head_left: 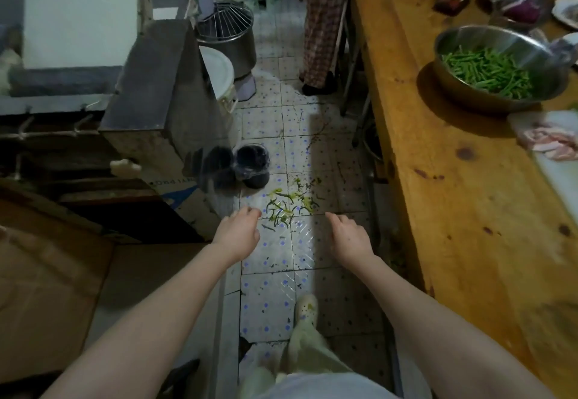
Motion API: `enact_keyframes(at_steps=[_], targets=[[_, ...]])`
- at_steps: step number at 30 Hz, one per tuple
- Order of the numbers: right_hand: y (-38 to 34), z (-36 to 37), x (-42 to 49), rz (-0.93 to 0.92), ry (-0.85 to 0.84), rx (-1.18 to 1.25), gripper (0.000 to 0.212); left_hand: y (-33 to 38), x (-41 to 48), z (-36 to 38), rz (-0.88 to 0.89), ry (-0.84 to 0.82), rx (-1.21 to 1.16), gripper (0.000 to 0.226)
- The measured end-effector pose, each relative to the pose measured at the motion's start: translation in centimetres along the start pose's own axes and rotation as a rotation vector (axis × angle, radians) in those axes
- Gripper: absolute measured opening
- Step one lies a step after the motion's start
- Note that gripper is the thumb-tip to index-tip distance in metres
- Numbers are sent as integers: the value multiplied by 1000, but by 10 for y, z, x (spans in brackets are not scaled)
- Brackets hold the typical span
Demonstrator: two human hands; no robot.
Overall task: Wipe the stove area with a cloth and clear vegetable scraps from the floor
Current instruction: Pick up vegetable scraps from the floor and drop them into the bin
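**A:** Where are the hands?

**B:** Two bare arms reach forward and down over a tiled floor [272,289]. The left hand [239,231] and the right hand [350,237] hang side by side with a gap between them, backs turned up.

**A:** What are the fingers doing?

**B:** On both hands the fingers are loosely curled and close together, pointing down. They hold nothing. I cannot tell whether the tips touch the tiles.

**A:** Where are the scraps?

**B:** The vegetable scraps [289,204] are thin green and yellow strips scattered on the tiles just beyond the fingertips. They lie between the two hands, nearer the left fingers, and the closest bits are just beside the left fingertips.

**A:** What else is around the fingers?

**B:** Past the scraps, beyond the left fingers, a dark round tub [252,164] stands just beside a steel cabinet [162,86]. A long wooden table [453,211] runs to the right of the right fingers. On it, well away from them, sits a steel bowl [463,36] of cut green beans [488,70]. Nearer on the table, raw meat [550,145] lies on a white board [556,176]. Behind the hands, toward the wearer, one foot in a pale shoe [306,306] stands on the tiles. Far beyond the fingers stands another person in checked trousers [322,23].
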State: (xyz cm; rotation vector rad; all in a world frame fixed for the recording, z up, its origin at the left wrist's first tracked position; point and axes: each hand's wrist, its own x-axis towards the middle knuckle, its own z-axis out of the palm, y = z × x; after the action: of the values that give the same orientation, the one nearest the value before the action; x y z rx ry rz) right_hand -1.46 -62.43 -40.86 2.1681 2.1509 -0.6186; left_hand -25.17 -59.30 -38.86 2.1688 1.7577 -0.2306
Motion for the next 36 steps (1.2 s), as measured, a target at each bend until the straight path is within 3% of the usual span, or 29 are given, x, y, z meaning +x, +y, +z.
enact_keyframes(at_steps=[5,11,24,36], targets=[[9,-21,49,-46,-21,-12,52,2,32,-12,-44,46,-21,41],[14,-35,96,-50,-51,-34,46,-5,74,-22,-64,-31,28,42],[-4,-36,191,60,-140,-25,50,-45,175,-28,-16,-129,12,38],[-11,25,280,182,-254,14,47,-97,266,23,-79,-146,-112,41]])
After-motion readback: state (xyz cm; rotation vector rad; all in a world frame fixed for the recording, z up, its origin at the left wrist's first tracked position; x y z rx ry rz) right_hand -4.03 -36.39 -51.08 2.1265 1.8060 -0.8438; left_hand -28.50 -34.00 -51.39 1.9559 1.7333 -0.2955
